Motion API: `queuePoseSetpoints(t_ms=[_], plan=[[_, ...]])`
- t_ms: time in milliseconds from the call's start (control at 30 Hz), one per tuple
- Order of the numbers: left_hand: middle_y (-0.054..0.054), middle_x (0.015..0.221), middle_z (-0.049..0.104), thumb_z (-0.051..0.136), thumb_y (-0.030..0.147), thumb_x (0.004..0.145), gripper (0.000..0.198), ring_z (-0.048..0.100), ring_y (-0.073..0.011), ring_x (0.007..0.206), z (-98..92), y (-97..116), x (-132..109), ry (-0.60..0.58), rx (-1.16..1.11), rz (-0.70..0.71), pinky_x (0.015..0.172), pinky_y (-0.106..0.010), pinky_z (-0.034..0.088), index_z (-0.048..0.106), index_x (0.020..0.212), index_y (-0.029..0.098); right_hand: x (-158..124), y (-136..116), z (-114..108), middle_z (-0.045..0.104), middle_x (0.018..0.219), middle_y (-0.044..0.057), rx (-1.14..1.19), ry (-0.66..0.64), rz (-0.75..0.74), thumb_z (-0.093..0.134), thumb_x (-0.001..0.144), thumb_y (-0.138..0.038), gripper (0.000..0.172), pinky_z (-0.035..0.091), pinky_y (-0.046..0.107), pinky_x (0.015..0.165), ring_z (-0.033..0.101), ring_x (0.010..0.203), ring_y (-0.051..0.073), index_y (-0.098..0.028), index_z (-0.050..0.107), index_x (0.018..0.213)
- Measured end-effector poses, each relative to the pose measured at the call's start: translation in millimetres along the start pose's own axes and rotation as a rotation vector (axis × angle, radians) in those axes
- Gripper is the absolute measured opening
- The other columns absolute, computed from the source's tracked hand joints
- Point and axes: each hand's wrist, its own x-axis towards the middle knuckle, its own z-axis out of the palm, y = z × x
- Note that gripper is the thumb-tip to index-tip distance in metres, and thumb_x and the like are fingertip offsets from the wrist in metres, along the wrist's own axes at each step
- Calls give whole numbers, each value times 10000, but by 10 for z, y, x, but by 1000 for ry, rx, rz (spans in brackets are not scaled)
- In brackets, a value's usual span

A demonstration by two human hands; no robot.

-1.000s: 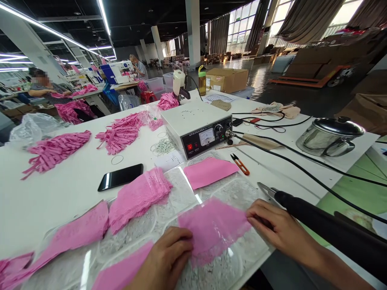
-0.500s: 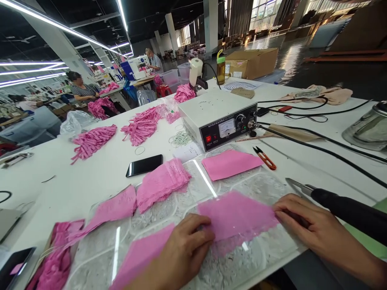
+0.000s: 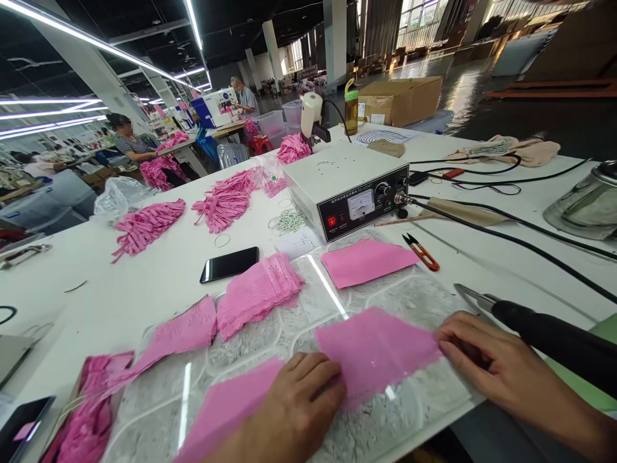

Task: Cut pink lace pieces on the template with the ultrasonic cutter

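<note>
A sheer pink fabric piece [image 3: 376,354] lies flat on the marbled clear mat [image 3: 405,424], its lower edge uneven and lacy. My left hand [image 3: 303,405] is closed at its left edge, with the fingers curled down onto the cloth. At the right corner, my right hand [image 3: 491,366] pinches the same piece between thumb and fingers. Just above that hand lies a black-handled tool with a metal blade tip [image 3: 525,321]. Another pink fabric piece [image 3: 231,399] is partly hidden beneath my left forearm.
Behind the mat stands a control box [image 3: 357,193] with a dial and black cables. Lace pieces [image 3: 260,289], a folded pink stack [image 3: 366,260], orange thread snips [image 3: 421,252] and a phone [image 3: 230,264] lie around. A glass jar [image 3: 583,202] stands at right. Co-workers sit far back.
My left hand has shifted slightly down and right, its fingers more tucked in. Less lace shows below the piece's lower edge. My right hand stays at the corner.
</note>
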Motion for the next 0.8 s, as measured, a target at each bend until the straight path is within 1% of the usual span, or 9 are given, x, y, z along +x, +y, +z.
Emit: queuePoseSetpoints(t_ms=[67,200,400,567,700,800], plan=[[-111,964,677,438,44,933,212,637,-189,911,-2,9,11,4,16,14,767,-317,538,611,1025,126,1,0,-1,599,745,21,8,-40,-24,490,932,-373,207,497,226,498,576,582,134,-254,599,802],[-107,942,676,438,50,941,209,632,-187,897,22,6,-1,-15,42,36,758,-317,529,611,1042,110,8,-6,-8,584,731,8,9,-41,-39,502,925,-336,170,477,215,472,547,542,118,-254,582,801],[-107,890,664,375,108,989,245,633,-174,841,122,-59,-68,16,84,91,712,-298,514,618,977,131,11,-9,18,574,713,-2,25,-13,-54,523,912,-313,141,470,208,440,528,495,108,-254,571,794],[-100,861,664,404,90,969,226,631,-170,799,124,-83,-55,22,106,109,692,-289,516,627,977,128,23,-39,9,590,746,12,18,16,-133,528,901,-250,88,506,202,484,568,545,112,-251,602,855],[-95,846,667,394,98,975,243,624,-160,745,74,-144,2,31,83,159,674,-275,514,634,969,133,-52,-47,-17,604,767,24,-34,115,-105,511,895,-188,125,546,202,584,620,651,128,-236,614,842],[-94,849,673,413,94,972,222,628,-159,749,44,-211,148,20,68,224,701,-272,520,632,1000,119,-198,-32,-5,647,843,32,-68,284,-64,553,885,-198,99,561,204,673,659,746,143,-240,642,891]])
